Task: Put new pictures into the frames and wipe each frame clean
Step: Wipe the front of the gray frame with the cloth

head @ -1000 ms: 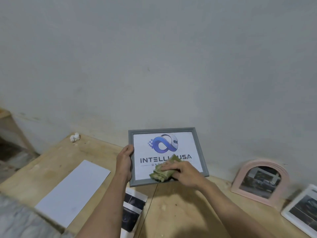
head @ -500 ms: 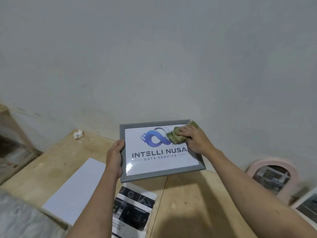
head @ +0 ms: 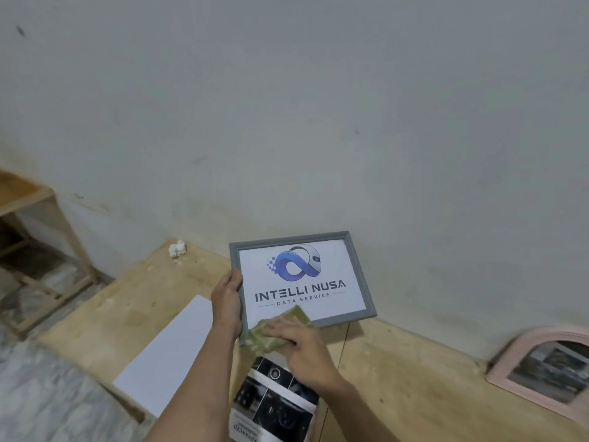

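A grey picture frame [head: 363, 282] with an "INTELLI NUSA DATA SERVICE" logo print is held up above the wooden table [head: 398, 371]. My left hand [head: 227, 301] grips the frame's left edge. My right hand [head: 299, 349] presses a folded green cloth [head: 271, 333] flat against the frame's lower left corner, fingers stretched over it. The cloth hides that corner. Under my hands a dark printed picture sheet [head: 274, 406] lies on the table.
A blank white sheet [head: 169, 352] lies left of my arm. A pink arched frame [head: 541, 368] leans against the wall at right. A small white object [head: 177, 249] sits at the table's back. A wooden stand [head: 38, 212] is at far left.
My right hand swept the cloth from the frame's upper right down to its lower left corner. The frame stays in my left hand, and my view has shifted slightly.
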`<state>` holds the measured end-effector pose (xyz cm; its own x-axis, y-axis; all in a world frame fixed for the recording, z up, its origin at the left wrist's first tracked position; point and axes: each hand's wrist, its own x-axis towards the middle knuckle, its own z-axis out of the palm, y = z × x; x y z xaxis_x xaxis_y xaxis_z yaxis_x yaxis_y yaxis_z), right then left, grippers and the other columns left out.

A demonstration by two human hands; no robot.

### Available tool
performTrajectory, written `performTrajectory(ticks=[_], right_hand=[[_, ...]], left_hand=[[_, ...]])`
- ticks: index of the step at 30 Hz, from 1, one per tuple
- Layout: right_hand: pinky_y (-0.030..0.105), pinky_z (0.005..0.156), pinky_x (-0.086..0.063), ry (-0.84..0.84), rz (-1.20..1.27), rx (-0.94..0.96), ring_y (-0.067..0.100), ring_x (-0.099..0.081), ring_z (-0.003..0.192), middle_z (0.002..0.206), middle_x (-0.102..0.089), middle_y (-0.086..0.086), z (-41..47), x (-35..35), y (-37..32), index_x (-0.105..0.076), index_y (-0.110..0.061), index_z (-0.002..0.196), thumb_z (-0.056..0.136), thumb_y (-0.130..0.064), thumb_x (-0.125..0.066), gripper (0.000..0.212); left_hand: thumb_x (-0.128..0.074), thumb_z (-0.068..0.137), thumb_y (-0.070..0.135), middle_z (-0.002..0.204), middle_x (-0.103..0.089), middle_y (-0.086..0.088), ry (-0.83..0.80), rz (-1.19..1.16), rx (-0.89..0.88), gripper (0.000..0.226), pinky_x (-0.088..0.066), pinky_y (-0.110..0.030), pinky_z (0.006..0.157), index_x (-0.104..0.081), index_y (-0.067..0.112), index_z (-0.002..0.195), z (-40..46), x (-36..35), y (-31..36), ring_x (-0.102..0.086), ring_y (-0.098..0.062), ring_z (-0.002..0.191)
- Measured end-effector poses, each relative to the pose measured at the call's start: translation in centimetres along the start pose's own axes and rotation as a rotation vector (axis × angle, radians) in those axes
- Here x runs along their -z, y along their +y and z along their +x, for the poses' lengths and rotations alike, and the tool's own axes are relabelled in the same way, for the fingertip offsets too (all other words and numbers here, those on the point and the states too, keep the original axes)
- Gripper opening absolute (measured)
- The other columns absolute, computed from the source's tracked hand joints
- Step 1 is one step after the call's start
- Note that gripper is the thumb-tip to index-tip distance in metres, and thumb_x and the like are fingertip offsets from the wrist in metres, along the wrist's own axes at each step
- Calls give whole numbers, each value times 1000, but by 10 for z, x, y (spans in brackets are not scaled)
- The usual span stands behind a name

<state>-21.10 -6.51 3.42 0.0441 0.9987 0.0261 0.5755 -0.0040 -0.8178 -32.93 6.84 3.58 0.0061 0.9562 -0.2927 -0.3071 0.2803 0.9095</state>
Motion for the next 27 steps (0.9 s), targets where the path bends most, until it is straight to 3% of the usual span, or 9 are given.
performTrajectory(ticks=[2, 4, 7, 10, 13, 17, 21, 24, 27], right_hand=[[15, 108, -32, -39, 103, -51, -2, -51, 120, 123, -62, -21, 13, -10, -11, -65, -48, 109, 90, 1, -52, 54], [14, 93, -44, -34, 231, -132, 1, -61, 107, 114, -69, -12, 26, -8, -22, -71, -33, 111, 90, 1, -49, 45], [12, 78, -48, 58, 457, -208, -2, -67, 88, 95, -74, -10, 48, 3, -33, -72, -19, 106, 90, 8, -48, 39], [23, 84, -53, 196, 506, -243, 10, -69, 94, 97, -75, -6, 71, 17, -36, -74, -23, 102, 88, 6, -51, 39], [20, 74, -52, 327, 537, -266, 11, -69, 82, 87, -75, -6, 89, 34, -32, -74, -29, 89, 86, 7, -53, 41], [17, 71, -49, 428, 450, -264, 9, -67, 82, 87, -74, -9, 108, 58, -15, -74, -34, 86, 84, 7, -53, 45], [20, 81, -48, 516, 323, -317, 7, -65, 92, 98, -72, -11, 122, 78, 19, -73, -30, 98, 85, 2, -51, 41], [21, 88, -46, 519, 174, -377, 7, -62, 102, 108, -71, -11, 131, 87, 59, -73, -26, 109, 87, -4, -52, 37], [17, 84, -39, 429, -33, -438, 9, -58, 105, 114, -68, -6, 140, 84, 105, -70, -21, 116, 89, -3, -50, 38]], left_hand=[[-54, 101, 18, 81, -71, -3, 34, 14, 0, 20, -55, -27, 54, -65, 18, 85, 10, 13, 2, -67, -12, 58], [-53, 101, 17, 86, -72, -3, 51, 8, 4, 16, -56, -27, 56, -66, 16, 94, 21, 28, 4, -69, -12, 61], [-53, 101, 21, 91, -71, -4, 45, 24, 19, 16, -54, -32, 67, -66, 15, 109, 38, 48, 5, -66, -21, 72], [-53, 101, 23, 92, -72, -10, 14, 24, 34, 16, -55, -43, 76, -68, 16, 104, 55, 59, 4, -65, -27, 75], [-56, 98, 24, 90, -72, -11, -5, 47, 52, 15, -54, -47, 78, -68, 17, 95, 70, 68, 3, -65, -27, 73], [-57, 97, 22, 91, -73, -10, -15, 53, 58, 15, -55, -43, 77, -68, 15, 105, 89, 78, -2, -65, -26, 74], [-57, 97, 22, 94, -71, -11, -17, 91, 46, 14, -52, -43, 79, -70, 17, 94, 104, 90, -6, -63, -26, 81], [-57, 98, 20, 94, -71, -8, -11, 108, 52, 14, -51, -43, 81, -71, 19, 95, 116, 101, -6, -61, -26, 85], [-56, 98, 18, 90, -71, -6, 25, 138, 59, 16, -52, -39, 75, -70, 20, 91, 128, 113, -13, -62, -24, 78]])
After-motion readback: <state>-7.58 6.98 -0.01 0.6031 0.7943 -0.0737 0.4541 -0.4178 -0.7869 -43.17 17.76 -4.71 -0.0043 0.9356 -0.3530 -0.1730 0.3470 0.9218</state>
